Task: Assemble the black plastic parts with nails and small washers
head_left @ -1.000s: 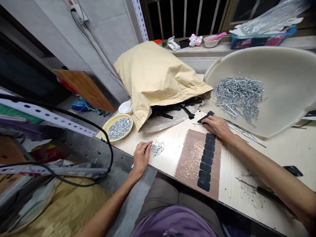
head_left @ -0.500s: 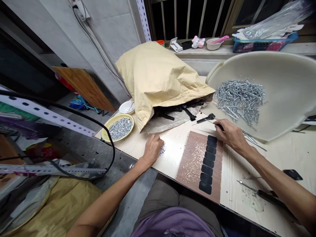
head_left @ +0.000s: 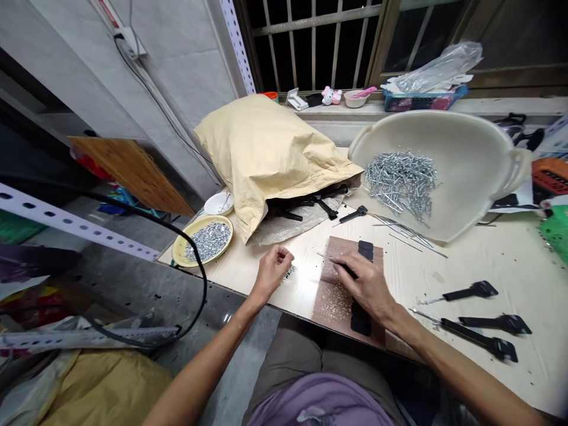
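Hands apart, the person had the left hand [head_left: 270,275] curled beside a small heap of metal bits [head_left: 290,273]; whether its fingers pinched one could not be told. The right hand [head_left: 366,287] was clamped on a black handle [head_left: 348,271], its thin rod [head_left: 323,256] pointing left over a board [head_left: 331,313] with black pads [head_left: 361,323]. Farther out were a yellow plate [head_left: 179,253] of bits, a sack [head_left: 275,145] and a basin [head_left: 470,177] of pins.
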### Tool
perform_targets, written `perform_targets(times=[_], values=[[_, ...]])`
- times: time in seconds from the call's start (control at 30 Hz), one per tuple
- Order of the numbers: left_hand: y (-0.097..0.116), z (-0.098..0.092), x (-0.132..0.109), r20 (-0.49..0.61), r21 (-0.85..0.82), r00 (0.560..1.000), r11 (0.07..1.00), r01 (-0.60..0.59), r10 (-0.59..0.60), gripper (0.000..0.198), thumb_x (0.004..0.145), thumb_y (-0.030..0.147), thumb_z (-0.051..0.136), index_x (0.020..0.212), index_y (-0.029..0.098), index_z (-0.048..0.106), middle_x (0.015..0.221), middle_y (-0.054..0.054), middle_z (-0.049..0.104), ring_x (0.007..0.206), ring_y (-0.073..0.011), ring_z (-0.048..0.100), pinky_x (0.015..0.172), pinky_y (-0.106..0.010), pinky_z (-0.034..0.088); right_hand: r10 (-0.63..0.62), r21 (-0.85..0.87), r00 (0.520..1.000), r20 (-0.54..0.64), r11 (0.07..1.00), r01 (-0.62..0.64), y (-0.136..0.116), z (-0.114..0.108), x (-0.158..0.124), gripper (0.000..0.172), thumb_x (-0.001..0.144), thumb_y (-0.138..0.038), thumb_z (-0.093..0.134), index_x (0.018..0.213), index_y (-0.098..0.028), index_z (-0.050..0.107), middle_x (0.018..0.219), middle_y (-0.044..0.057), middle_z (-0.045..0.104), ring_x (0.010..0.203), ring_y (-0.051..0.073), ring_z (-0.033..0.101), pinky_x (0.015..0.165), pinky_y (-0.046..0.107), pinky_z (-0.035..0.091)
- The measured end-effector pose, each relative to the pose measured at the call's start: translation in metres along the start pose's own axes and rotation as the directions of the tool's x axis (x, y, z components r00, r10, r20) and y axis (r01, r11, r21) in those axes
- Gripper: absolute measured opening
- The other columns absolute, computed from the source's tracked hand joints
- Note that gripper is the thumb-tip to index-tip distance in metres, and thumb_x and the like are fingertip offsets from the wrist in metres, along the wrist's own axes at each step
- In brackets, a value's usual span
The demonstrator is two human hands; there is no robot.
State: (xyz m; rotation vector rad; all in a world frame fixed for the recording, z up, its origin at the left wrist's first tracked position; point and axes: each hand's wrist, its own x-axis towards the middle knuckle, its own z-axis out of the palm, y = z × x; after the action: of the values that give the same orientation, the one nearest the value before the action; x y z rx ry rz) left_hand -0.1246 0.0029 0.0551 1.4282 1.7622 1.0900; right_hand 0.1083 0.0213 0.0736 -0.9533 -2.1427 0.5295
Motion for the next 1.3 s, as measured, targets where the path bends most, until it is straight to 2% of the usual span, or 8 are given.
perform_targets(times=[0.07,0.13,0.27,0.43,0.63,0.9,1.17,1.3], values=[[0.012,0.005,-0.004,0.031,-0.317,0.990,0.938,0.137,-0.135,0.017,0.078,0.032,0.057,0.076,0.015,0.054,0.074,-0.004,0.064,0.059,-0.0104,0.057,0.056,-0.024,0.047,0.001,-0.013,1.000,0.026,1.000,0.000,-0.014,0.009,0.000,0.030,0.090,-0.018,0.045,0.116,-0.021,0.060,0.093,0.006,0.066,0.080,0.017,0.062,0.071,0.030,0.050],[0.024,0.009,-0.008,0.077,-0.523,0.981,0.830,0.193,-0.179,0.021,0.074,0.032,0.063,0.076,0.013,0.056,0.074,-0.004,0.064,0.058,-0.0088,0.056,0.057,-0.023,0.048,0.021,-0.067,0.999,0.049,0.998,-0.018,-0.024,0.017,0.002,0.034,0.090,-0.018,0.044,0.120,-0.024,0.059,0.089,0.004,0.065,0.076,0.016,0.061,0.069,0.027,0.049],[0.038,0.011,-0.017,0.123,-0.685,0.980,0.701,0.198,-0.158,0.022,0.070,0.030,0.069,0.075,0.012,0.059,0.068,-0.001,0.062,0.058,-0.0079,0.057,0.059,-0.021,0.048,0.082,-0.167,0.995,0.058,0.983,-0.071,-0.037,0.024,0.004,0.036,0.091,-0.017,0.044,0.123,-0.028,0.057,0.087,0.002,0.064,0.076,0.014,0.061,0.069,0.023,0.046],[0.043,0.013,-0.019,0.152,-0.737,0.981,0.648,0.193,-0.119,0.020,0.071,0.028,0.070,0.076,0.011,0.061,0.071,-0.003,0.064,0.061,-0.0090,0.058,0.062,-0.023,0.049,0.118,-0.230,0.992,0.048,0.968,-0.104,-0.041,0.020,0.005,0.036,0.091,-0.018,0.044,0.122,-0.028,0.058,0.091,0.002,0.064,0.080,0.014,0.061,0.072,0.023,0.047],[0.045,0.021,-0.008,0.172,-0.771,0.979,0.603,0.205,-0.113,0.019,0.070,0.025,0.072,0.075,0.010,0.061,0.070,-0.002,0.063,0.060,-0.0081,0.057,0.063,-0.022,0.049,0.127,-0.208,0.991,0.035,0.971,-0.117,-0.035,0.012,0.006,0.034,0.091,-0.019,0.044,0.122,-0.028,0.058,0.090,0.003,0.064,0.078,0.014,0.061,0.072,0.024,0.047],[0.038,0.028,0.001,0.181,-0.716,0.977,0.666,0.208,-0.111,0.019,0.071,0.027,0.072,0.077,0.011,0.064,0.070,-0.001,0.063,0.062,-0.0085,0.060,0.065,-0.021,0.049,0.151,-0.195,0.988,0.039,0.971,-0.141,-0.022,0.017,0.006,0.032,0.092,-0.021,0.044,0.120,-0.027,0.058,0.088,0.003,0.064,0.079,0.015,0.061,0.073,0.025,0.046],[0.034,0.037,0.005,0.200,-0.629,0.975,0.751,0.201,-0.093,0.026,0.071,0.029,0.072,0.091,0.012,0.069,0.079,-0.003,0.066,0.063,-0.0092,0.061,0.065,-0.022,0.050,0.175,-0.237,0.984,-0.018,0.956,-0.174,-0.014,0.015,0.005,0.025,0.093,-0.024,0.043,0.110,-0.023,0.061,0.093,0.004,0.065,0.081,0.016,0.062,0.072,0.026,0.046],[0.032,0.043,0.006,0.234,-0.651,0.969,0.726,0.219,-0.083,0.027,0.071,0.029,0.072,0.092,0.012,0.069,0.075,-0.002,0.065,0.062,-0.0091,0.060,0.066,-0.023,0.052,0.181,-0.288,0.979,-0.091,0.937,-0.200,-0.010,0.015,0.002,0.022,0.094,-0.028,0.042,0.102,-0.021,0.062,0.092,0.005,0.064,0.079,0.016,0.061,0.069,0.025,0.045]])
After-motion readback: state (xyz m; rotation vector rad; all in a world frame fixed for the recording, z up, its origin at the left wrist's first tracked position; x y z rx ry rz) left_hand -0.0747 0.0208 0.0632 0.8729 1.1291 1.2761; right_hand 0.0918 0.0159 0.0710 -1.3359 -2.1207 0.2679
